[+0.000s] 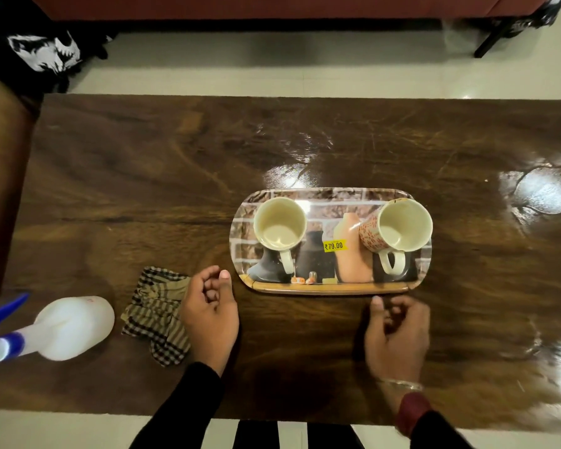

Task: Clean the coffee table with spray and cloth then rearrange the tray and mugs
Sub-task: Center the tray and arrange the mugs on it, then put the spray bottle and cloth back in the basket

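Note:
A printed tray (pixel 331 288) with a yellow price sticker lies on the dark wooden coffee table (pixel 143 176). Two cream mugs stand on it: the left mug (pixel 280 229) and the right mug (pixel 399 226) with an orange pattern, both handles towards me. My left hand (pixel 212 314) hovers just left of the tray's near corner, fingers loosely curled, holding nothing. My right hand (pixel 397 332) hovers just below the tray's near edge, also empty. A checked cloth (pixel 157 315) lies crumpled beside my left hand. A white spray bottle (pixel 68 327) with a blue trigger lies at the near left.
Wet, shiny streaks cover the table's right side (pixel 544 192). A brown seat edge (pixel 0 176) borders the table on the left. A black printed fabric (pixel 42 53) lies on the floor at the far left. A dark furniture leg (pixel 493 40) stands far right.

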A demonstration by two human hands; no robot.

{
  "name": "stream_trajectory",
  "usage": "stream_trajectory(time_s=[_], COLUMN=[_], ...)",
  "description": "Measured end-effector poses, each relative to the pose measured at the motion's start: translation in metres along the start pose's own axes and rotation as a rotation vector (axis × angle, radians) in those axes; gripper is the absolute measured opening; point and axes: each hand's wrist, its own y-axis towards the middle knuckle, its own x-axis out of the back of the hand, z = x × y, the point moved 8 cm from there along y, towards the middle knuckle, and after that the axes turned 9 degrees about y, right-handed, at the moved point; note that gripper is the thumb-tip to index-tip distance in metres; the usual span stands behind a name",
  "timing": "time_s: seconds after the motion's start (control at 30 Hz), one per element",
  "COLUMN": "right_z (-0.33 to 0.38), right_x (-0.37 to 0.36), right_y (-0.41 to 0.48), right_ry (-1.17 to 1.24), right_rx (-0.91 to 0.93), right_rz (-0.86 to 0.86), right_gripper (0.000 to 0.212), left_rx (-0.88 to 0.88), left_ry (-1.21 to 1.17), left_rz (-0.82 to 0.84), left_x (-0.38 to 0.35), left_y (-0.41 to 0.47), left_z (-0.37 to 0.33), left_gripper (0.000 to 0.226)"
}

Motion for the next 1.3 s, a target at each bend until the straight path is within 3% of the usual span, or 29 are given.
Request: stream_trajectory(time_s=[0.13,0.23,0.33,0.43,0.47,0.53,0.6,0.7,0.8,0.9,1.0,1.1,1.2,1.3], right_z=[0.022,0.058,0.101,0.135,0.143,0.153,0.151,0.139,0.129,0.127,0.123,0.126,0.138,0.131], right_x=[-0.071,-0.124,-0.174,-0.224,-0.24,-0.271,-0.289,-0.31,-0.316,-0.319,-0.321,-0.319,-0.31,-0.301], right_y=[-0.063,-0.098,-0.126,-0.156,-0.167,-0.188,-0.191,-0.188,-0.189,-0.194,-0.195,-0.191,-0.176,-0.157], right_ry=[-0.052,-0.051,-0.03,-0.059,-0.089,-0.221,-0.377,-0.509,-0.573,-0.591,-0.58,-0.433,-0.074,0.287], right_rx=[0.143,0.295,0.468,0.657,0.703,0.802,0.856,0.798,0.783,0.809,0.815,0.75,0.475,-0.028], right_rz=[0.404,0.606,0.743,0.865,0.927,1.009,1.02,1.0,0.97,0.946,0.945,0.95,0.956,0.905], right_gripper=[0.023,0.027,0.04,0.058,0.066,0.084,0.101,0.11,0.106,0.101,0.094,0.08,0.06,0.053], left_rx=[-0.121,-0.176,-0.02,0.187,0.2,0.194,0.153,-0.051,-0.305,-0.229,-0.327,-0.169,0.001,0.026], left_ry=[0.051,0.063,-0.006,-0.128,-0.142,-0.19,-0.24,-0.096,0.193,0.226,0.096,-0.01,0.059,0.086], left_rz=[-0.094,-0.203,-0.301,-0.501,-0.578,-0.662,-0.59,-0.319,-0.208,-0.176,-0.176,-0.151,-0.138,-0.292], left_x=[0.031,0.066,0.108,0.157,0.175,0.208,0.222,0.23,0.225,0.217,0.206,0.198,0.19,0.195], left_y=[-0.019,-0.025,-0.021,-0.019,-0.018,-0.013,0.001,0.042,0.07,0.093,0.104,0.113,0.105,0.085], left_z=[0.005,0.024,0.065,0.112,0.123,0.143,0.156,0.147,0.11,0.1,0.087,0.1,0.114,0.102], left_gripper=[0.013,0.015,0.026,0.011,0.011,0.032,0.045,0.104,0.127,0.112,0.087,0.062,0.043,0.059])
